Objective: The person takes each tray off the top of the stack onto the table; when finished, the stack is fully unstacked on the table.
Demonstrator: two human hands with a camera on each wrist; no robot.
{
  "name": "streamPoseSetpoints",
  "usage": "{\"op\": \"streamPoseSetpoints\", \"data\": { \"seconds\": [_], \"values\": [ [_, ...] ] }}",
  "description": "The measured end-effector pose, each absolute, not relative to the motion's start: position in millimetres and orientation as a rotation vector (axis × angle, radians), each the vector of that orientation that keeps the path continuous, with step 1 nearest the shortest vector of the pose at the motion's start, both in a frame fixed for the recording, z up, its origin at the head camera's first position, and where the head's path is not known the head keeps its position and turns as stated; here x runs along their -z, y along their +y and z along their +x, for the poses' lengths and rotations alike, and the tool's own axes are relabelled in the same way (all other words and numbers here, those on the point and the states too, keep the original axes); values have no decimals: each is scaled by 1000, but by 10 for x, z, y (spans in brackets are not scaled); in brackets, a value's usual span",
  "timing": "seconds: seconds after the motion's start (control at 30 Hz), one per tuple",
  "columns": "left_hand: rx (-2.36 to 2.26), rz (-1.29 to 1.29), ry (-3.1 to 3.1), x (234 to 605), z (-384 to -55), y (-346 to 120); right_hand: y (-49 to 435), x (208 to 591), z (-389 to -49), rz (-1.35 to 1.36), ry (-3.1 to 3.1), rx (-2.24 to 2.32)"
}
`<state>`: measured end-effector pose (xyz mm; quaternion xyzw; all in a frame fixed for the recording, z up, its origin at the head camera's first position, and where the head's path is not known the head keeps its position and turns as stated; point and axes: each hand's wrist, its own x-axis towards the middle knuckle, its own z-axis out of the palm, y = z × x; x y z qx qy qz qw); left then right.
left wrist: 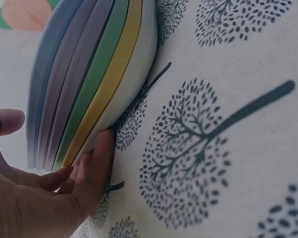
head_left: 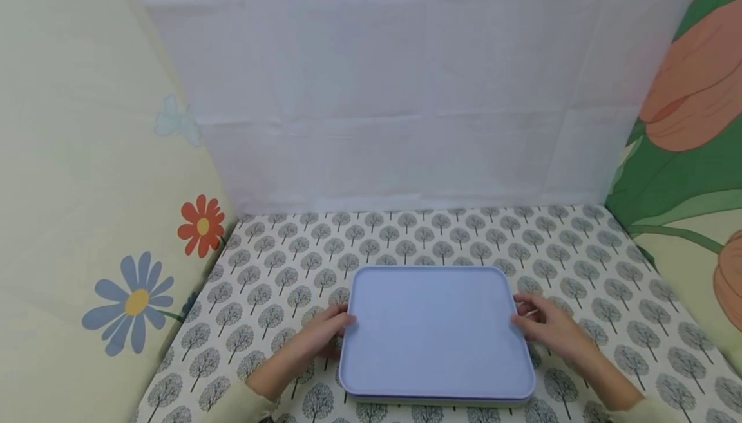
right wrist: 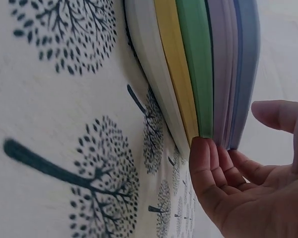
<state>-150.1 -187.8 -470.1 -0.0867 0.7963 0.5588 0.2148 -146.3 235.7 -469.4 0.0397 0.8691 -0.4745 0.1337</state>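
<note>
A stack of rectangular trays [left wrist: 97, 59] with rounded corners lies flat in front of me. The top tray [head_left: 437, 333] is light blue and bare. Below it the wrist views show purple layers, then a green tray [right wrist: 194, 64], a yellow tray [left wrist: 109, 74] and a white one [right wrist: 154, 64] at the bottom. My left hand [head_left: 317, 336] holds the stack's left side, fingers along the lower edges and thumb at the top rim. On the right side my right hand [head_left: 547, 323] holds it likewise, fingertips against the tray edges.
The stack stands on a tablecloth [head_left: 249, 339] printed with dark trees. Behind the table hangs a white cloth [head_left: 371, 88]. A cream cloth with flowers [head_left: 136, 304] borders the left, and one with large pink tulips [head_left: 695, 94] the right.
</note>
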Motion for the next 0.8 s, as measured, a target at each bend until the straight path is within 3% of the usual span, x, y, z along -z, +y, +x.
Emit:
{"op": "streamPoseSetpoints", "data": {
  "seconds": [0.8],
  "values": [
    [-1595,-225,2104,4730,-1535,-1916,2229,4696,-1366,167,2613,1377]
  ]
}}
